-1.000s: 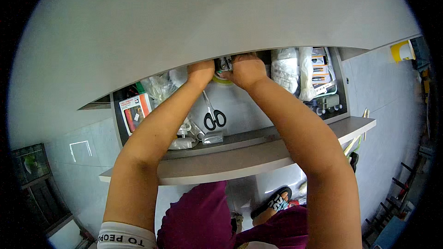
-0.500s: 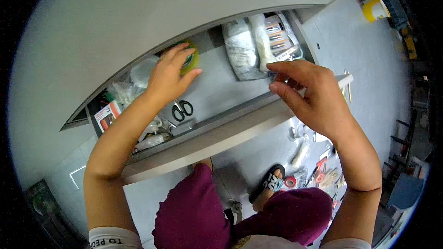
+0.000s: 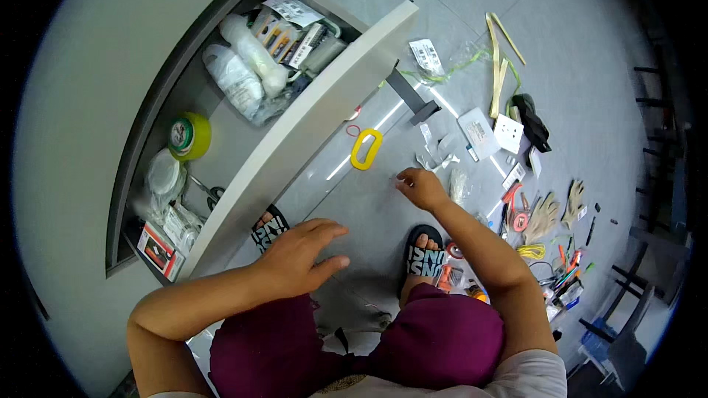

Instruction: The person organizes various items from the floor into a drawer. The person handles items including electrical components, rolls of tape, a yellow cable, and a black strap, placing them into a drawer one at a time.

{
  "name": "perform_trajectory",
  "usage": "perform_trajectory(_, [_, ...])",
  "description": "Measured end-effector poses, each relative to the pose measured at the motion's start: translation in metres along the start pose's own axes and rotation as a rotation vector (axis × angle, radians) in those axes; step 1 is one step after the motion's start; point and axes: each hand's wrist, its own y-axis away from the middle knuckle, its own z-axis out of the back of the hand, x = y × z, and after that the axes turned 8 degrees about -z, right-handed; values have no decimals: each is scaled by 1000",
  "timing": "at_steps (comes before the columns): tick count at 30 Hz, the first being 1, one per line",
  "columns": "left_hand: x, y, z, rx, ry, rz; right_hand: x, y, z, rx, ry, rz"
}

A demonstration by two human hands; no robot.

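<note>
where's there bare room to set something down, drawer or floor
Two patches: the bottom of the drawer between the tape roll and the wrapped bundles, and the floor between left hand and right hand, below the yellow ring. Crowded: the drawer's upper end, full of packets, and floor right of the right forearm, strewn with gloves and yellow cord.

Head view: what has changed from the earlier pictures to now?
The left hand has withdrawn from the drawer and is open and empty. The right hand has moved out over the floor; whether it pinches something small is unclear. The view has swung right. The drawer stays open, the yellow-green tape roll and scissors still inside.
</note>
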Motion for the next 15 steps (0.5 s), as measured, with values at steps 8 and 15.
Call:
perform_trajectory(8, [109, -140, -94, -241, -152, 551, -33, 34, -5, 62, -305, -125])
perform_trajectory(15, [175, -255, -82, -671, -417, 720, -62, 61, 13, -81, -511, -234])
